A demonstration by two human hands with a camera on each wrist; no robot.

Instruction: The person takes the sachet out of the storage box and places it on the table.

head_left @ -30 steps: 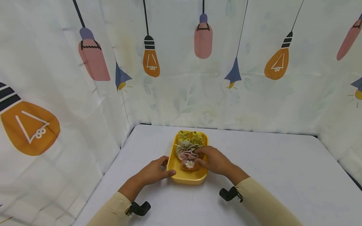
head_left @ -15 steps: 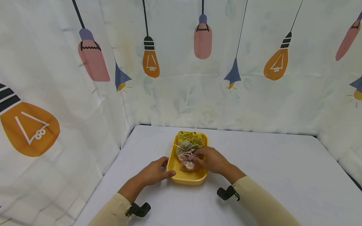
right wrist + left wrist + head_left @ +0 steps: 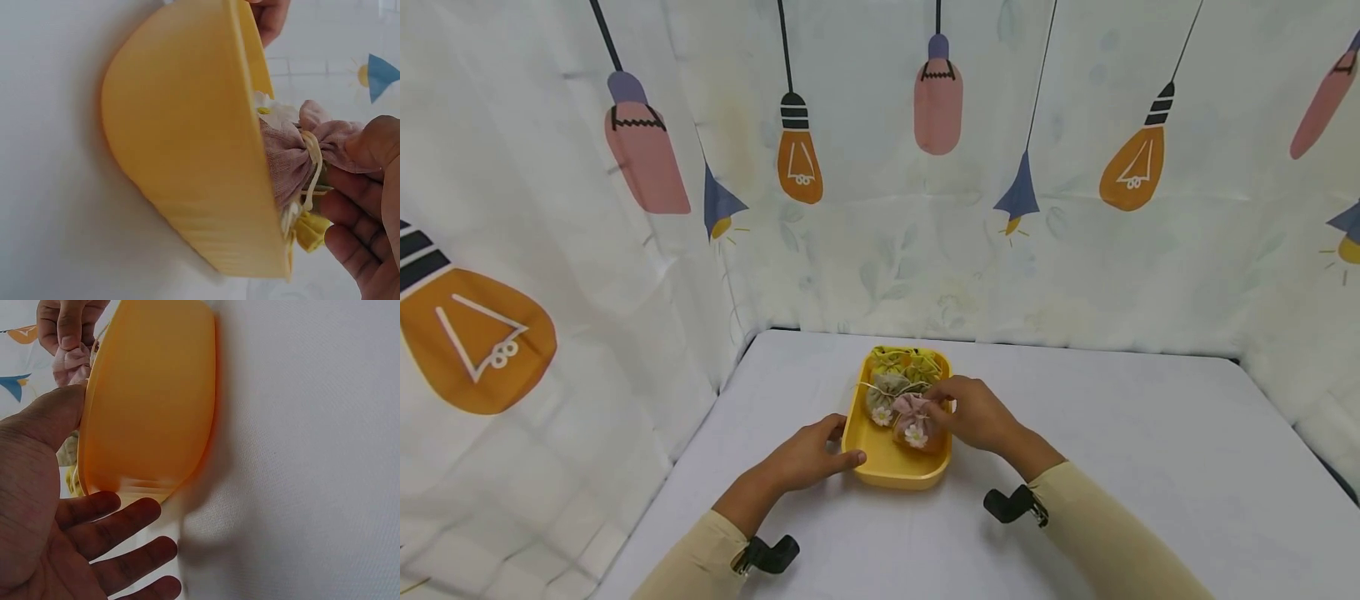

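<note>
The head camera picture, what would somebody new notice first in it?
Probably the huge orange light bulb printed on the white backdrop, at the picture's left edge. Next, the bright yellow tray on the white table, in the lower middle. Toward its right side is a pink pouch with a white flower, its gathered top pinched by the person's right hand.

I get the head feed bright and even, soft shadows on the white surface (image 3: 1150, 467), bulb print (image 3: 482, 342) stretched near the left edge. Wrist feeds dimmer, greyer. Left: fingers (image 3: 125, 525) shaded, faint glare low on the yellow tray (image 3: 147, 394). Right: backdrop (image 3: 325, 31) soft, washed out.
</note>
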